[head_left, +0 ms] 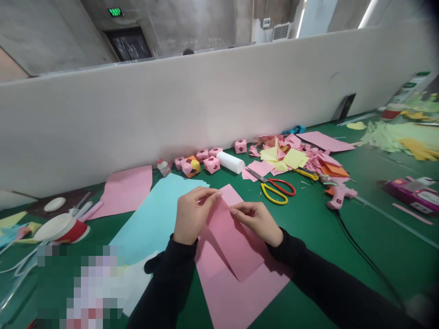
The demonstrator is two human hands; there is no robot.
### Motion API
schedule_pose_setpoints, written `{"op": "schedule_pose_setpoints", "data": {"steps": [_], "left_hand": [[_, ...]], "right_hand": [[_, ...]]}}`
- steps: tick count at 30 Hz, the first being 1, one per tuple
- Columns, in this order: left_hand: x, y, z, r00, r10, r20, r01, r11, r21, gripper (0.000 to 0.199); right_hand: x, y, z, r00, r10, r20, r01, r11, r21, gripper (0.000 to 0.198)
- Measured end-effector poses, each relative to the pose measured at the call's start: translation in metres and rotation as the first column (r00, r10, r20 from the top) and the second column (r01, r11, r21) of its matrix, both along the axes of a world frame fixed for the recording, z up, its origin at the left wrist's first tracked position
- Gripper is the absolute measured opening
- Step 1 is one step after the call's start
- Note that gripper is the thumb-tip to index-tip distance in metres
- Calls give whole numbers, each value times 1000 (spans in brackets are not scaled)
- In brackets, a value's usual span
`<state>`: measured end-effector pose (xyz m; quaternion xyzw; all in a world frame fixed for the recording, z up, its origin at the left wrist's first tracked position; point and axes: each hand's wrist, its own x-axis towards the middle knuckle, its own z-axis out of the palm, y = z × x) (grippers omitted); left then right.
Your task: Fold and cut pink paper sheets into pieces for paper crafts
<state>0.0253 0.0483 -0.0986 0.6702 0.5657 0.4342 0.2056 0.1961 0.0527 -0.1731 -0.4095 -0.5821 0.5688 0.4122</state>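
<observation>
A folded sheet of pink paper (236, 242) is held up between my two hands, over a larger pink sheet (233, 301) that lies on the table. My left hand (197, 212) pinches its upper left edge between thumb and fingers. On the upper right edge, my right hand (257, 219) grips the same paper in a pinch. Light blue sheets (151, 214) lie just left of my left hand. Beyond my right hand rest scissors (274, 187) with one red and one yellow handle.
Pink paper cubes (211, 165) and a white roll (231, 162) stand along the white partition (120, 119). Paper scraps (291, 155) are heaped behind the scissors. A pink glue gun (339, 194) with a black cord lies right; a paper cup (72, 228) lies tipped at left.
</observation>
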Motion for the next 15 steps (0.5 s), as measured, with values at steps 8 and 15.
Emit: {"op": "schedule_pose_setpoints", "data": {"steps": [8, 15], "left_hand": [[-9, 1, 9, 996, 91, 10, -90, 995, -42, 16], [-29, 4, 13, 976, 212, 48, -212, 977, 3, 16]], "right_hand": [[-1, -3, 5, 999, -1, 39, 1, 1000, 5, 29], [1, -2, 2, 996, -6, 90, 6, 1000, 2, 29]]}}
